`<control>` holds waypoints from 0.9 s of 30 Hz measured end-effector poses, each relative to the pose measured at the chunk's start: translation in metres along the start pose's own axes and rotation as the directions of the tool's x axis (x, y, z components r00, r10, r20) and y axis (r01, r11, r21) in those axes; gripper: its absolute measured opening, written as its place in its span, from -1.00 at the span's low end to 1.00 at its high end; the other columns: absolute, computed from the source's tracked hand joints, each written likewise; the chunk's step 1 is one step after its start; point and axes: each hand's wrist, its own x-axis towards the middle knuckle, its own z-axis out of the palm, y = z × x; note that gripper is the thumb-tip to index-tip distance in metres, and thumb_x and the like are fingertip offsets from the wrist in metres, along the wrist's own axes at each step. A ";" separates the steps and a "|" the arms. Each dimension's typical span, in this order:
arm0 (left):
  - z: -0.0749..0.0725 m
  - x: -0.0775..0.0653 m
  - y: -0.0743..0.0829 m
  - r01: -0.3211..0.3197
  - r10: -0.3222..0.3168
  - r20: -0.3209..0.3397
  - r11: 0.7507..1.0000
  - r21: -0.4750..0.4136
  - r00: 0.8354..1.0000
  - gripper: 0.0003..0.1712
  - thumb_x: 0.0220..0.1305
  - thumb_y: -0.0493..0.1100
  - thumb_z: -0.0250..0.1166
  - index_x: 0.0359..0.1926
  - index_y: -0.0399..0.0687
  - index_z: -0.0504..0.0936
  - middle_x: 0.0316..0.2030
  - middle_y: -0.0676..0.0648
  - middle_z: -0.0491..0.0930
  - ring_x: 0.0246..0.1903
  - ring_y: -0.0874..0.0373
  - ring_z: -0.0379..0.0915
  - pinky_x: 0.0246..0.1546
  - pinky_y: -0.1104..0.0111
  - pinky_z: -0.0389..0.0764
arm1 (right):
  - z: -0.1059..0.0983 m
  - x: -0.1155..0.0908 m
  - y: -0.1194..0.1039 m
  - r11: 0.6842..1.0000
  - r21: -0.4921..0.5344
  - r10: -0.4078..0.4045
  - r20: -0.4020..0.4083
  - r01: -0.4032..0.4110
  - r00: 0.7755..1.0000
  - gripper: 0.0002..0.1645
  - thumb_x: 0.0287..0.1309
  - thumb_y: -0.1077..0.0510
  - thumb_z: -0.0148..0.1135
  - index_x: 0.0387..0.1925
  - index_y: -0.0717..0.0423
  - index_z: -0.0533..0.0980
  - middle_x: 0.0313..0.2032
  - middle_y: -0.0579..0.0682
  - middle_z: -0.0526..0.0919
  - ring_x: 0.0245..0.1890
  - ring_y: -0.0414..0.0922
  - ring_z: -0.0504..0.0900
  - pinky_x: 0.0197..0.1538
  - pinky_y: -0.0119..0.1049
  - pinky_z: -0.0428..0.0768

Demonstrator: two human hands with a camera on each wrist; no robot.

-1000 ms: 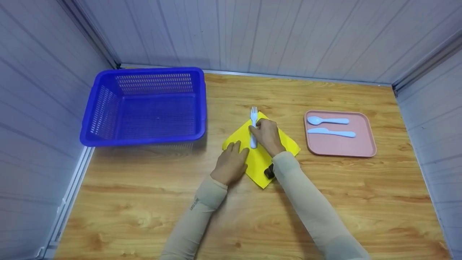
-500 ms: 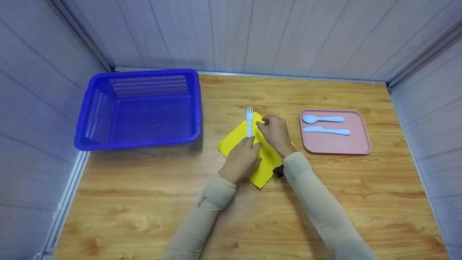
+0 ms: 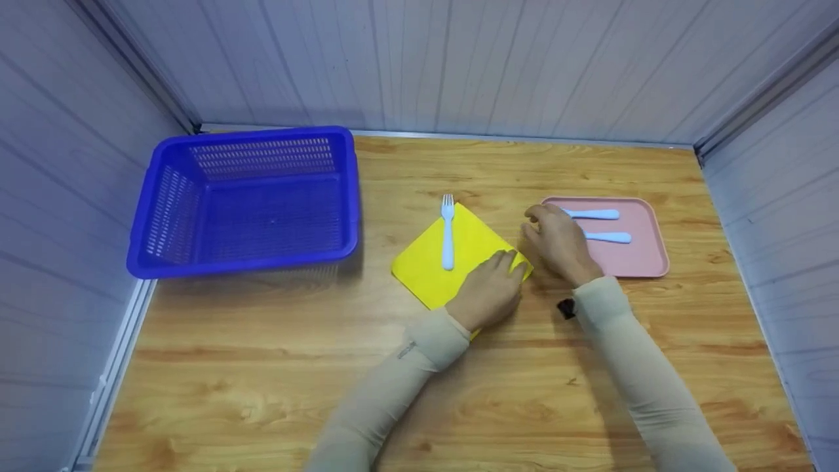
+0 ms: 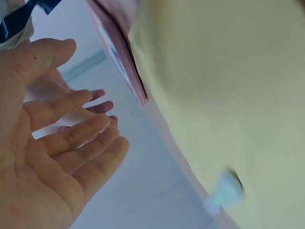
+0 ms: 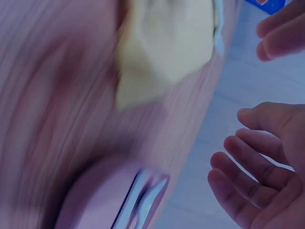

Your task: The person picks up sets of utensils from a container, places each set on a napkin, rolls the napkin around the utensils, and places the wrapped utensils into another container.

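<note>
Yellow cloth (image 3: 469, 248) beneath fork (image 3: 448, 239); left hand (image 3: 488, 293) over cloth, right hand (image 3: 561, 244) near tray (image 3: 632, 259), both loosely spread.

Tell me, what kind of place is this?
It looks like a small walled booth for hands-on work, perhaps a practice spot: pale panels close it in on three sides, and a wood-grain tabletop holds a pink tray.
</note>
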 end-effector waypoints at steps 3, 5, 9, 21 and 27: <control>0.007 0.011 0.013 -0.050 0.052 -0.038 0.998 0.047 0.998 -0.57 0.44 -0.14 0.09 0.24 -0.19 0.54 0.20 -0.24 0.50 0.20 -0.07 0.45 0.15 0.25 0.52 | -0.007 -0.005 0.023 0.999 -0.035 -0.006 -0.015 0.005 1.000 -0.73 0.31 0.21 0.25 -0.03 0.30 0.60 -0.15 0.23 0.62 -0.20 0.15 0.62 -0.17 0.08 0.62; 0.011 0.018 0.021 -0.077 0.081 -0.046 0.995 0.065 0.996 -0.56 0.45 -0.14 0.07 0.24 -0.21 0.54 0.19 -0.23 0.51 0.20 -0.07 0.45 0.16 0.26 0.51 | -0.010 -0.008 0.037 0.998 -0.055 0.010 -0.001 -0.010 1.000 -0.73 0.30 0.22 0.26 -0.03 0.30 0.60 -0.15 0.24 0.61 -0.22 0.16 0.62 -0.19 0.10 0.61; 0.020 0.031 0.034 -0.101 0.101 -0.002 0.994 0.053 0.995 -0.53 0.47 -0.11 0.06 0.28 -0.21 0.51 0.24 -0.23 0.47 0.22 -0.05 0.43 0.17 0.29 0.50 | -0.014 -0.012 0.065 0.995 -0.083 0.066 0.051 -0.061 0.997 -0.71 0.29 0.24 0.25 0.00 0.30 0.59 -0.12 0.25 0.60 -0.18 0.18 0.61 -0.15 0.13 0.60; 0.039 0.050 0.052 -0.097 0.088 0.201 0.995 0.032 0.976 -0.43 0.53 -0.05 -0.03 0.43 -0.18 0.35 0.43 -0.14 0.28 0.41 0.04 0.18 0.26 0.30 0.40 | -0.019 -0.023 0.117 0.984 -0.139 0.128 0.135 -0.109 0.983 -0.74 0.26 0.31 0.21 -0.04 0.32 0.62 -0.05 0.32 0.60 0.01 0.28 0.55 0.10 0.20 0.48; 0.039 0.054 0.053 -0.087 0.076 0.242 0.996 0.035 0.967 -0.44 0.54 -0.06 -0.05 0.43 -0.17 0.36 0.42 -0.11 0.30 0.40 0.05 0.19 0.26 0.28 0.41 | -0.019 -0.022 0.120 0.982 -0.178 0.090 0.116 -0.069 0.989 -0.78 0.29 0.30 0.24 -0.07 0.30 0.65 -0.05 0.30 0.63 0.02 0.26 0.56 0.12 0.24 0.45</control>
